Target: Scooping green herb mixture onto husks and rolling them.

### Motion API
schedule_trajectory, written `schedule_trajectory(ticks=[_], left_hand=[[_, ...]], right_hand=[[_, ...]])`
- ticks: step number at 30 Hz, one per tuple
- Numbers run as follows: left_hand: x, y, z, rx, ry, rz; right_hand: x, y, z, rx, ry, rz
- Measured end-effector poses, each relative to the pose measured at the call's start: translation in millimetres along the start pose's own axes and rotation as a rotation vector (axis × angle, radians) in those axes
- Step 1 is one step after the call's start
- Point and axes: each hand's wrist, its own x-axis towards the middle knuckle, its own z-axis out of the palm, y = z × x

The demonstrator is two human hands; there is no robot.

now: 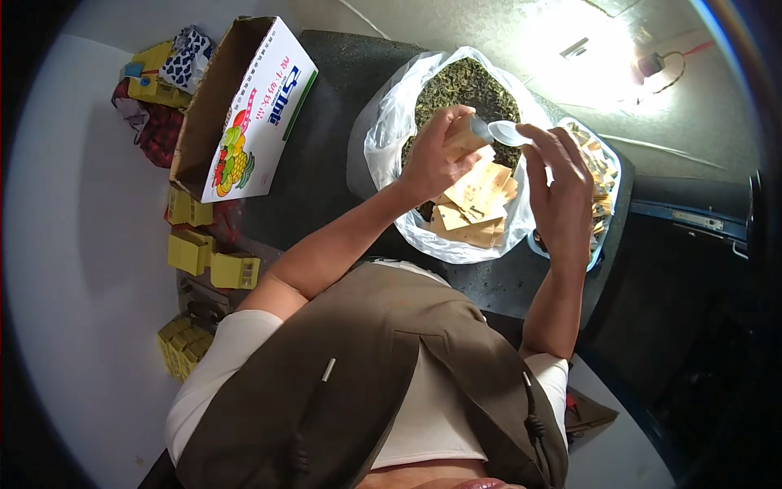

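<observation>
Over a clear plastic bag (382, 147) of loose dried leaves (464, 85), my left hand (437, 153) grips a small brown paper packet (467, 139) whose mouth is spread apart. My right hand (559, 177) holds a small white plastic scoop (507, 132) close to that mouth, its bowl tilted. What the scoop contains cannot be made out. Several flat tan paper packets (476, 195) lie in a loose pile on the leaves, at the bag's near side, below my left hand.
Many packets fill a light-blue-rimmed tray (614, 165) at the right, partly behind my right hand. A printed cardboard box (263, 116) stands on the dark tabletop (330, 140) to the left. Small yellow boxes (189, 250) and bundled cloth (156, 137) lie beyond it. A bright lamp shines at upper right.
</observation>
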Motion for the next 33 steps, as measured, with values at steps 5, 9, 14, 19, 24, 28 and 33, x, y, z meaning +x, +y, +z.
schedule_trajectory(ticks=[5,9,14,19,24,28,33], left_hand=[[-6.4,3.5,-5.0,0.098,-0.011,0.054],[-11.1,8.9,0.2,0.24,-0.01,0.162],[-27.7,32.6,2.2,0.26,-0.016,0.237],[-40.9,38.3,0.4,0.232,-0.053,0.224],[-65.5,44.9,-30.9,0.214,-0.104,0.263],[-88.1,51.6,-56.2,0.335,-0.103,0.268],[-113.3,54.2,-72.6,0.351,-0.119,0.184]], right_hand=[[-14.1,8.7,1.7,-0.158,0.185,-0.051],[-36.7,10.8,23.8,0.111,0.082,0.13],[-56.8,-6.0,58.3,0.118,0.081,0.186],[-81.8,-13.1,35.3,0.182,0.364,0.21],[-147.1,1.9,-20.0,-0.003,0.545,0.446],[-206.7,49.2,-23.1,-0.084,0.592,0.685],[-239.4,107.7,15.6,-0.162,0.588,0.769]])
